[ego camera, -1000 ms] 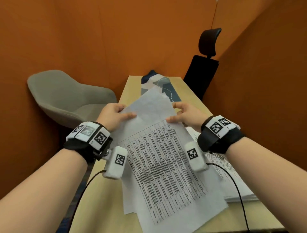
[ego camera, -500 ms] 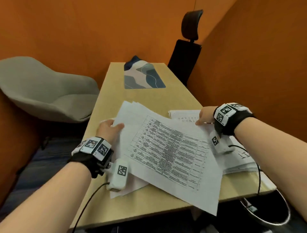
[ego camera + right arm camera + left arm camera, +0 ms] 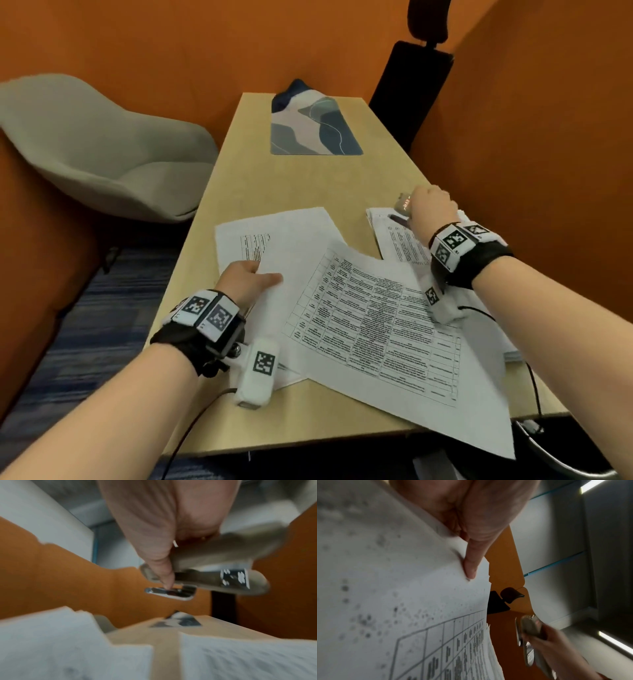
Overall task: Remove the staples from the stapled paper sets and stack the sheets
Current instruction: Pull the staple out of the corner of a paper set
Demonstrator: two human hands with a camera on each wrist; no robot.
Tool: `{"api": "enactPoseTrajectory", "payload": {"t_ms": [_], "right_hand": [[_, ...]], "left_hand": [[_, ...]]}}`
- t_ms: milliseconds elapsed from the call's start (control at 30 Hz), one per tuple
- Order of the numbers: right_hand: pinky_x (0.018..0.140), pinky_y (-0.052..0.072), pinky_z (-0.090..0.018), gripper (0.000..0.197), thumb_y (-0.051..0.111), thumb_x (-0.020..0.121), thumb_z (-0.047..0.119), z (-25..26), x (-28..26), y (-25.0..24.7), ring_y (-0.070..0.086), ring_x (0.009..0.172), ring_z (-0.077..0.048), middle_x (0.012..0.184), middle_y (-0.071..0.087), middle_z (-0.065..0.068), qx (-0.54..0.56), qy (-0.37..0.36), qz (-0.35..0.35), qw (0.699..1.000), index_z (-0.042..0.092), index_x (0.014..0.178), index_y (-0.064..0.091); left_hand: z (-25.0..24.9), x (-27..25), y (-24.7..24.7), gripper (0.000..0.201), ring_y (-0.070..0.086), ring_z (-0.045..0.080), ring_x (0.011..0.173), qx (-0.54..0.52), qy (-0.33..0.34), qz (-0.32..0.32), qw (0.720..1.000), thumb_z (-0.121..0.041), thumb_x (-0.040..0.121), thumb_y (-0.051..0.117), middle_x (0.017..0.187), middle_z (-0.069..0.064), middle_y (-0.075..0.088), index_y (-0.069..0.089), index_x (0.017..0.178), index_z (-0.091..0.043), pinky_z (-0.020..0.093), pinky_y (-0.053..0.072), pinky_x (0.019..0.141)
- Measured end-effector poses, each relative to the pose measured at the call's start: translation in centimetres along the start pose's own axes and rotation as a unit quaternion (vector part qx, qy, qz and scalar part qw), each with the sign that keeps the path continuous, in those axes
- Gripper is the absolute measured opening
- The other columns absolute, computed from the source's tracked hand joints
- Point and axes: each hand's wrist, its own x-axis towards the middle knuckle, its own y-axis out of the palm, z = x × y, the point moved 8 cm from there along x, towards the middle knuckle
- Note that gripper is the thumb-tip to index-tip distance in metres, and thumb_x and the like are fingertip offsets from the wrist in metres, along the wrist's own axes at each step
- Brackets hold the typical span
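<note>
Paper set (image 3: 373, 329) with a printed table lies slanted on the near part of the table (image 3: 308, 178), its near corner hanging past the edge, partly over more sheets (image 3: 281, 233) beneath it. The left hand (image 3: 245, 279) holds those sheets at their left side: the thumb (image 3: 471, 566) presses on top, and the other fingers go under the paper where they cannot be seen. The right hand (image 3: 431, 209) is curled round a grey stapler-like tool (image 3: 402, 204), thumb along its side in the right wrist view, raised just above the far end of a second stack of printed sheets (image 3: 400, 240) at the table's right edge. No container shows.

Half a second ago the right hand rested on that right stack holding no tool that can be seen; now it grips the tool farther out. The left hand has slid inward over the sheets, and the table page has settled lower and more to the right.

A patterned mat (image 3: 315, 126) lies at the far end, a grey chair (image 3: 99, 147) left, a black chair (image 3: 411, 85) in the corner.
</note>
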Motion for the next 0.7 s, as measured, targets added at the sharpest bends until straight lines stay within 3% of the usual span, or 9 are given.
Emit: {"api": "enactPoseTrajectory", "payload": {"t_ms": [33,100,200,367,500,600,700], "right_hand": [[0.091,0.040,-0.042,0.033,0.057,0.090,0.012,1.8,-0.4,-0.9,0.048,0.113,-0.033,0.119,0.052,-0.017,0.009,-0.041,-0.036,0.998,0.003,0.121,0.048],[0.091,0.038,-0.038,0.040,0.063,0.086,0.020,6.3,-2.6,-1.8,0.047,0.111,-0.032,0.119,0.051,-0.016,0.044,-0.156,-0.039,0.986,0.006,0.121,0.049],[0.081,0.034,-0.028,0.045,0.067,0.083,0.027,11.6,-7.1,0.1,0.048,0.106,-0.026,0.115,0.050,-0.011,0.080,-0.254,0.061,0.962,0.007,0.119,0.051],[0.085,0.042,-0.033,0.050,0.067,0.083,0.034,12.8,-10.4,3.9,0.053,0.105,-0.029,0.121,0.044,-0.014,0.064,-0.230,0.114,0.964,0.006,0.120,0.048],[0.081,0.041,-0.032,0.048,0.067,0.082,0.038,12.5,-11.0,4.4,0.053,0.104,-0.028,0.115,0.053,-0.012,0.091,-0.219,0.119,0.964,0.007,0.114,0.050],[0.071,0.035,-0.030,0.045,0.066,0.082,0.041,12.7,-11.5,4.3,0.053,0.104,-0.028,0.110,0.059,-0.012,0.112,-0.223,0.103,0.963,0.008,0.109,0.050],[0.069,0.032,-0.030,0.044,0.064,0.083,0.043,12.8,-11.9,4.0,0.051,0.104,-0.029,0.108,0.061,-0.012,0.109,-0.232,0.085,0.963,0.009,0.106,0.050]], "left_hand": [[0.0,0.0,0.1,0.018,0.068,0.033,0.088,-0.013,-0.003,0.002,1.000,-0.009,0.080,0.069,0.095,0.016,0.071,0.067,0.096,-0.002,0.050,0.052,0.088],[0.0,-0.3,0.5,0.019,0.068,0.034,0.088,-0.036,-0.006,0.006,0.999,-0.012,0.078,0.071,0.094,0.017,0.071,0.068,0.095,-0.003,0.050,0.052,0.088],[0.0,-0.6,1.0,0.016,0.067,0.036,0.090,-0.074,-0.006,0.012,0.997,-0.014,0.076,0.072,0.094,0.018,0.071,0.069,0.089,-0.006,0.051,0.051,0.088],[-0.1,-1.8,1.0,0.011,0.065,0.032,0.083,-0.128,0.006,0.019,0.992,-0.004,0.085,0.061,0.095,0.021,0.068,0.065,0.094,0.001,0.042,0.053,0.083],[0.0,-2.8,0.9,0.007,0.066,0.028,0.074,-0.137,0.010,0.020,0.990,-0.006,0.086,0.060,0.089,0.017,0.069,0.065,0.090,-0.003,0.037,0.056,0.074],[0.0,-3.3,1.0,0.013,0.067,0.031,0.081,-0.158,0.008,0.023,0.987,-0.007,0.086,0.060,0.094,0.019,0.069,0.065,0.097,0.000,0.042,0.054,0.080],[0.2,-3.8,1.1,0.012,0.067,0.034,0.087,-0.173,0.006,0.026,0.985,-0.008,0.085,0.062,0.096,0.020,0.070,0.066,0.094,-0.002,0.045,0.054,0.083]]}}
